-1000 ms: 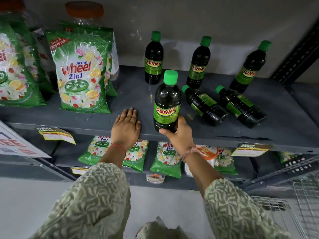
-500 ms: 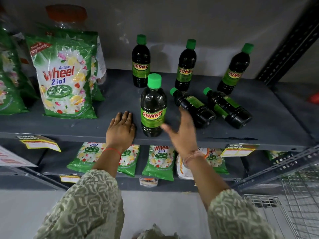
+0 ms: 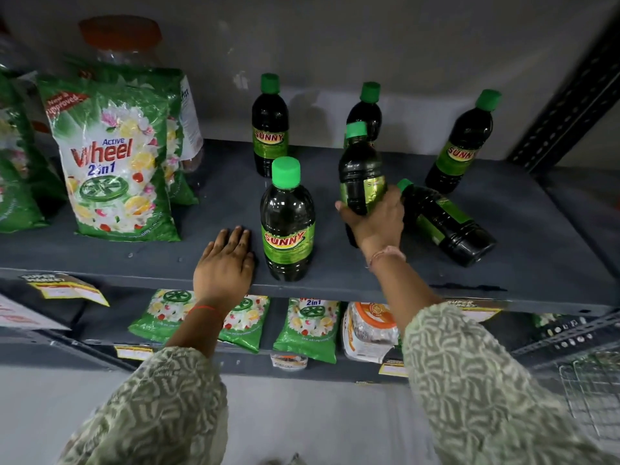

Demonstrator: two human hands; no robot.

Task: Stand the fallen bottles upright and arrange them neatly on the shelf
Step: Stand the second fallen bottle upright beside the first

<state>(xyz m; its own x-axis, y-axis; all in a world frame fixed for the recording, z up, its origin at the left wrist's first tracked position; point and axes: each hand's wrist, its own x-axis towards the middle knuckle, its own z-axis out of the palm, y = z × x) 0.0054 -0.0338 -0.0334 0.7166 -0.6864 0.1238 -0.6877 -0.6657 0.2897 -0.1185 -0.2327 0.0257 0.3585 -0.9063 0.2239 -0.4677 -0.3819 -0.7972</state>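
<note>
Tipping one fallen bottle (image 3: 360, 172) upright, the right hand (image 3: 375, 223) is wrapped round its lower half, just above the shelf (image 3: 536, 229). Next I'd guess: set it down level beside the front bottle (image 3: 288, 223). One bottle (image 3: 446, 223) lies flat. Left hand (image 3: 224, 263) rests open.

Location: a shop. Evidence: grey metal shelf (image 3: 335, 283) with "Super Market" price tags (image 3: 63, 286) on its edge, stocked with identical bottles (image 3: 288, 226), detergent packs (image 3: 117, 162); wire basket (image 3: 593, 394) nearby.
</note>
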